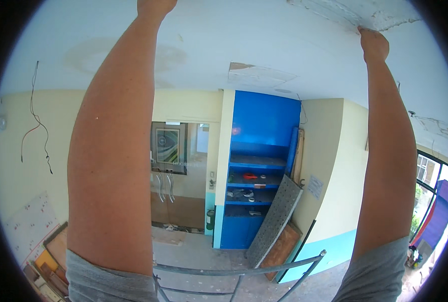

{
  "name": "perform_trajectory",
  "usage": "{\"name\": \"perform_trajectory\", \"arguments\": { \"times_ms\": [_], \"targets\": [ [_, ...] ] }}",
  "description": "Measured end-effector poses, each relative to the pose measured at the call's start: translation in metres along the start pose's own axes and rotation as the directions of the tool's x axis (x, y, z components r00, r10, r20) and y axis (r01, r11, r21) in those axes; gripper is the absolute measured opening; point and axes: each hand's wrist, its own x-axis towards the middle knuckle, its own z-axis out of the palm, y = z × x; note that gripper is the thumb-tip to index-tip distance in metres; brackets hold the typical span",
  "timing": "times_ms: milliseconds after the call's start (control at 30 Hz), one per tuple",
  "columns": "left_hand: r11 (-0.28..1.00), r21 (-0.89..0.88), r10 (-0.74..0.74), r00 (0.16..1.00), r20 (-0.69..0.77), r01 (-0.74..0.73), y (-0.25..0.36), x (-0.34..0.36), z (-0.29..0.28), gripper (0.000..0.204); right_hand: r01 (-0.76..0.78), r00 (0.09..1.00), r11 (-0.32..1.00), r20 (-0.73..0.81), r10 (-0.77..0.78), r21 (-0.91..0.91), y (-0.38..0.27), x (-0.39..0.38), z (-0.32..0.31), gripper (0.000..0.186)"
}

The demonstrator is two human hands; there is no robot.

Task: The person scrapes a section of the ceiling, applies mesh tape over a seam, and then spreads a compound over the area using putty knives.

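White plaster ceiling (198, 55) spans the top of the room, with cream walls (58, 141) on the left and far sides and a light-blue band (329, 246) low on the right. Both bare forearms rise from grey sleeves (110, 277) toward it.

On the right, the right hand (375, 44) is raised to a cracked, flaking strip of white plaster (385, 20) in the ceiling, its fingers at the strip's edge; whether its grip is clenched or holding anything, I cannot tell. On the left, the left hand (157, 4) is cut off by the upper edge of the view, so the state of its grip cannot be told either.

Farther away, between the arms, a rectangular patch of peeling ceiling surface (261, 74) shows near a tall, bright-blue shelf unit (266, 121) holding small items, among them an orange object (250, 176). A grey perforated metal plank (276, 219) leans at the unit's right side, beside a brown wooden board (284, 246). Left of the unit stand glass doors (183, 211) with curved silver handles (171, 187). Thin loose wires (41, 124) dangle at far left. Nearer, a grey tubular metal railing (204, 272) crosses between the forearms.
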Motion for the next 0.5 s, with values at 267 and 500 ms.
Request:
{"name": "perform_trajectory", "arguments": {
  "times_ms": [267,500],
  "targets": [
    [1.0,0.025,0.001,0.998,0.058,-0.002,-0.003,0.006,-0.005,0.032,0.061,0.996,0.995,-0.065,-0.055,0.084,0.003,0.005,0.001,0.045],
    [1.0,0.022,-0.015,0.995,0.095,0.013,0.006,0.004,-0.002,0.029,-0.048,0.996,0.974,-0.058,0.062,0.223,0.007,0.009,0.007,0.042]
  ]
}}
